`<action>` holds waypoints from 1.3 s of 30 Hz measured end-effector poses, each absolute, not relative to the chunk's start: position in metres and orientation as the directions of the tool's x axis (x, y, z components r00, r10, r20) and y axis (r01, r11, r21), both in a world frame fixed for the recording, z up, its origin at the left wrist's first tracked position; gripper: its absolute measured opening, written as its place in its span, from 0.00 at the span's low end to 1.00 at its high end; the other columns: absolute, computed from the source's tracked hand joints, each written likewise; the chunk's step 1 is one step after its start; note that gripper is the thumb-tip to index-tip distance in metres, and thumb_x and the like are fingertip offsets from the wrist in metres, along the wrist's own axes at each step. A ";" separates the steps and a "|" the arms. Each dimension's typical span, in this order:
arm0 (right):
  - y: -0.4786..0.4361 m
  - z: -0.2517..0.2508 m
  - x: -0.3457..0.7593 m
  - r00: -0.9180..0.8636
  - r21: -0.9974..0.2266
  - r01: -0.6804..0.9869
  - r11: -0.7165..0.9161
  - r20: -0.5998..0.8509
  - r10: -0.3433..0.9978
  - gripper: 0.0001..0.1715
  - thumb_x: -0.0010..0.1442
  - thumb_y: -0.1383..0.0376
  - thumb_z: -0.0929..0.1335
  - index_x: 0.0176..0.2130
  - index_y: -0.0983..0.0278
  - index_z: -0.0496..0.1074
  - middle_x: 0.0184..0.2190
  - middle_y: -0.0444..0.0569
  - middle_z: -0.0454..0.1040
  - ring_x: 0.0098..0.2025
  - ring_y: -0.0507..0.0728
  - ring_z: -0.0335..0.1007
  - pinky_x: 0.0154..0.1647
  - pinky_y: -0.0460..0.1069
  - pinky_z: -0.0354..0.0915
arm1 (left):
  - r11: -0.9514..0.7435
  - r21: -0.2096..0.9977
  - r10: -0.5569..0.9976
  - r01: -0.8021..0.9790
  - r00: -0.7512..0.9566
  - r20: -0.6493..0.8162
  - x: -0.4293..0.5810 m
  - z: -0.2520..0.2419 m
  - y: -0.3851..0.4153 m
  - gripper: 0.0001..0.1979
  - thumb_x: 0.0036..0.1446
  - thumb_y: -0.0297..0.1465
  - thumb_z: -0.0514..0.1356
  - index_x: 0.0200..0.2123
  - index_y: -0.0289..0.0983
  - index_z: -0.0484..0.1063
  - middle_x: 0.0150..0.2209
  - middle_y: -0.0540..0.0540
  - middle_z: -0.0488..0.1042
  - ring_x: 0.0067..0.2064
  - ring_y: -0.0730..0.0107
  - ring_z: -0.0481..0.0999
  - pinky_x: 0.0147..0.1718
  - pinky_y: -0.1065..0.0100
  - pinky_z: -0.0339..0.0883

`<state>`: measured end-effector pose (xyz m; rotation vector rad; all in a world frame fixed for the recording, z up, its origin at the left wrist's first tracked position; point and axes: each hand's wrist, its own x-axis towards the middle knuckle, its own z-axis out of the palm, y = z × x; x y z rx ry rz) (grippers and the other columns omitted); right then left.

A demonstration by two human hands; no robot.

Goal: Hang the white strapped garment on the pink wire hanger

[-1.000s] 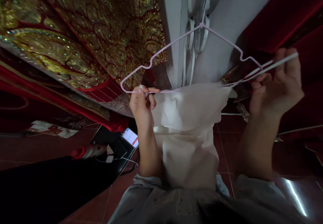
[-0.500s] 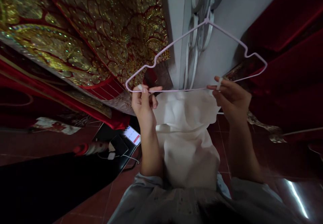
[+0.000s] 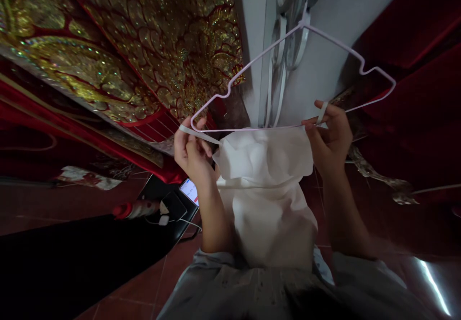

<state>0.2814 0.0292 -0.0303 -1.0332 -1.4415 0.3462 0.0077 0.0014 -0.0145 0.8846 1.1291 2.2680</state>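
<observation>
A pale pink hanger (image 3: 264,51) hangs by its hook from grey metal scrollwork. At its lower bar is a cream garment (image 3: 270,214), hanging down in front of me; how its top edge meets the bar is hard to make out. My left hand (image 3: 194,152) is closed on a thin white strap (image 3: 203,136), pulled out past the hanger's left corner. On the other side, my right hand (image 3: 333,140) is closed on a second white strap (image 3: 322,112), looped over its fingers near the bar's right part.
Gold sequinned red cloth (image 3: 173,46) hangs at left, dark red fabric (image 3: 414,70) at right. Lower left, a black surface (image 3: 153,190) bears a lit phone (image 3: 189,191), a dark flat object (image 3: 173,207), a white cable and a red-capped bottle (image 3: 135,209). The floor (image 3: 144,276) is red tile.
My left hand has moved left and slightly down, drawing its strap out from the garment. The right hand has risen slightly with its strap. The hanger appears shifted to the right.
</observation>
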 end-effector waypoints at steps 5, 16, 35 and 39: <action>0.031 -0.034 0.282 0.172 -0.745 0.358 0.563 0.645 0.744 0.24 0.72 0.50 0.73 0.63 0.49 0.75 0.41 0.48 0.75 0.40 0.58 0.80 0.30 0.49 0.73 | -0.565 0.816 0.608 0.121 -0.609 0.511 -0.023 0.003 0.008 0.04 0.62 0.33 0.75 0.39 0.39 0.87 0.39 0.44 0.85 0.33 0.68 0.80 0.31 0.70 0.70; 0.025 -0.034 0.276 0.154 -0.761 0.367 0.535 0.616 0.772 0.23 0.72 0.52 0.73 0.63 0.50 0.74 0.41 0.47 0.73 0.39 0.56 0.76 0.31 0.50 0.75 | -0.459 0.877 0.853 0.138 -0.207 0.479 -0.022 0.053 0.025 0.13 0.53 0.29 0.83 0.34 0.40 0.82 0.33 0.49 0.77 0.42 0.62 0.77 0.45 0.64 0.75; 0.032 -0.015 0.308 0.384 -0.792 0.264 0.550 0.610 0.693 0.16 0.68 0.59 0.73 0.52 0.60 0.86 0.45 0.54 0.87 0.24 0.48 0.65 0.24 0.47 0.62 | -0.545 0.686 0.783 -0.481 -0.585 0.212 0.028 0.006 0.022 0.23 0.79 0.47 0.61 0.32 0.40 0.71 0.25 0.53 0.62 0.27 0.72 0.66 0.35 0.70 0.71; 0.061 -0.011 0.369 0.657 -0.685 0.309 0.660 0.656 0.373 0.09 0.57 0.69 0.73 0.34 0.64 0.88 0.30 0.49 0.83 0.20 0.46 0.61 0.21 0.44 0.52 | -0.596 0.584 0.777 -0.551 -0.580 0.245 0.027 0.016 0.026 0.27 0.82 0.42 0.57 0.27 0.39 0.64 0.23 0.55 0.52 0.24 0.73 0.54 0.27 0.73 0.62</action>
